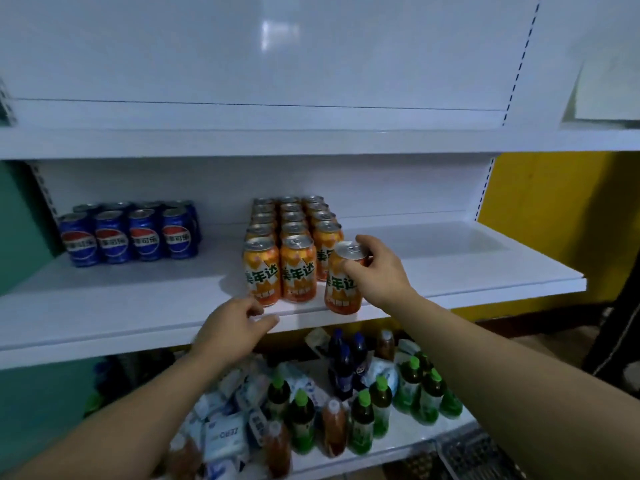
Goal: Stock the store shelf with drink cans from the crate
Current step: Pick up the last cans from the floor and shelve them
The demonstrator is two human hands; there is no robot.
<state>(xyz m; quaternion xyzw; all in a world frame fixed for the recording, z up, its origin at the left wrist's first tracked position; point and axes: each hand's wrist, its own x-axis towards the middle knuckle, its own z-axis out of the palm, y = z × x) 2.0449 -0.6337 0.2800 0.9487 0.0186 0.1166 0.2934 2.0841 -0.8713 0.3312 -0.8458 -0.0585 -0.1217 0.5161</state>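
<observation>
Shelving: I am looking at a white shelf unit that is filling most of the view, with its upper shelf lying bare.
Middle shelf: the middle shelf is carrying two groups of cans, well apart from each other.
Lower shelf: the lower shelf is holding green-capped bottles standing to the right and pale packets lying in a heap to the left.
Orange cans: the orange cans are standing upright in a block, three across and several deep, with the front row sitting near the shelf's front edge.
Blue cans: the blue cans are standing far left on the same shelf, four across and two deep.
Right hand: my right hand is wrapping its fingers and thumb round the upper part of one orange can.
Left hand: my left hand is holding nothing, its fingers loosely bent, resting on the shelf's front edge just below the front left orange can.
Held can: the held can is leaning slightly at the front right corner of the block, just beside the front row; I cannot tell whether its base is touching the shelf.
</observation>
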